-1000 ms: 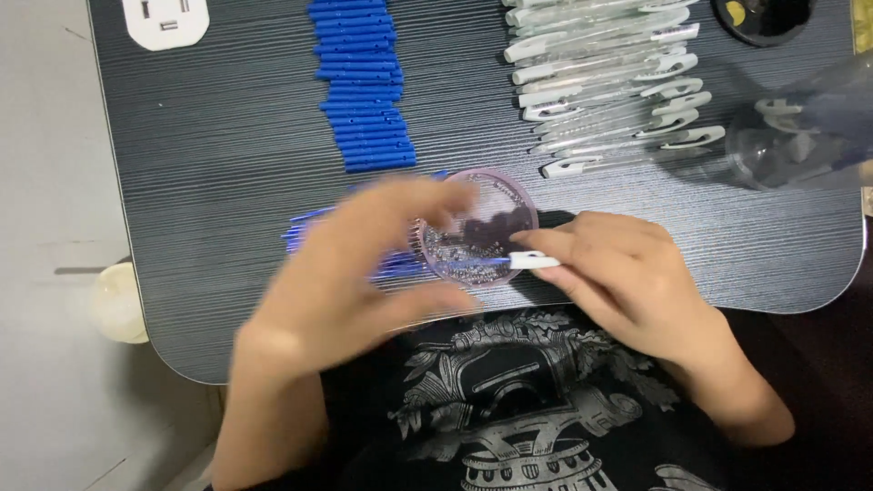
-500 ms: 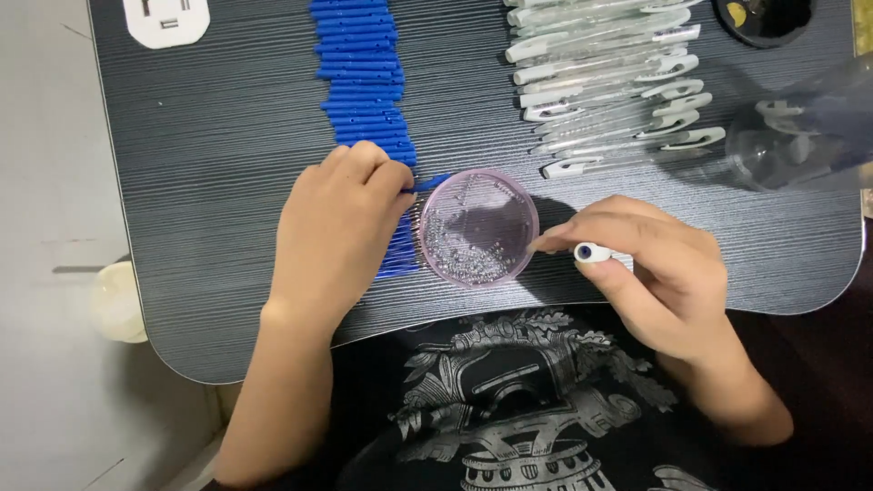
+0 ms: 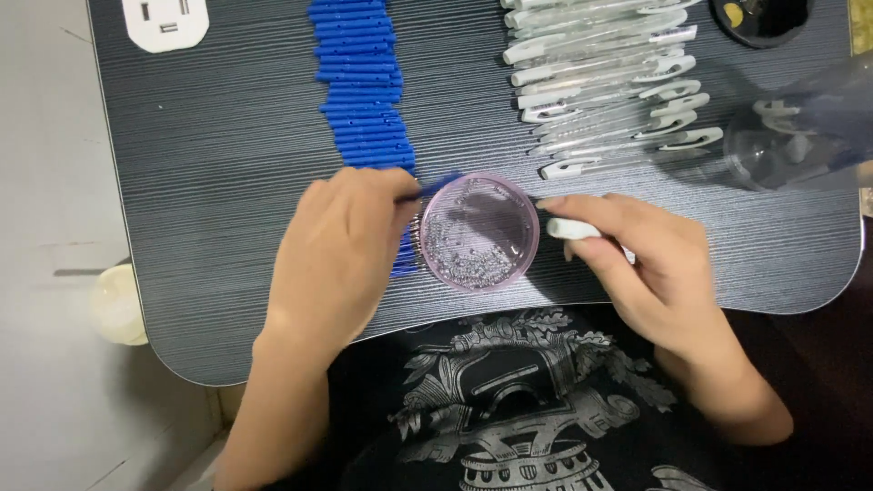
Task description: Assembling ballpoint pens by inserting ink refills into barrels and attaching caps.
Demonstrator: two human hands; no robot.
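Note:
My left hand (image 3: 336,250) rests on the near end of a row of blue pen refills (image 3: 364,82) and pinches one blue refill (image 3: 436,186) whose tip pokes out toward a small pink round dish (image 3: 479,231) of tiny metal springs. My right hand (image 3: 650,264) sits just right of the dish, closed on a white pen barrel (image 3: 568,228) that points left at the dish rim. Most of the held barrel is hidden inside the fist.
A dark striped lap table (image 3: 227,164) carries it all. Several clear pen barrels with white clips (image 3: 609,82) lie at the back right. A clear plastic container (image 3: 800,127), a black round cup (image 3: 759,16) and a white socket (image 3: 164,18) stand along the back.
My left hand has lifted a blue refill from the row toward the dish. My right hand stayed by the dish with the white barrel.

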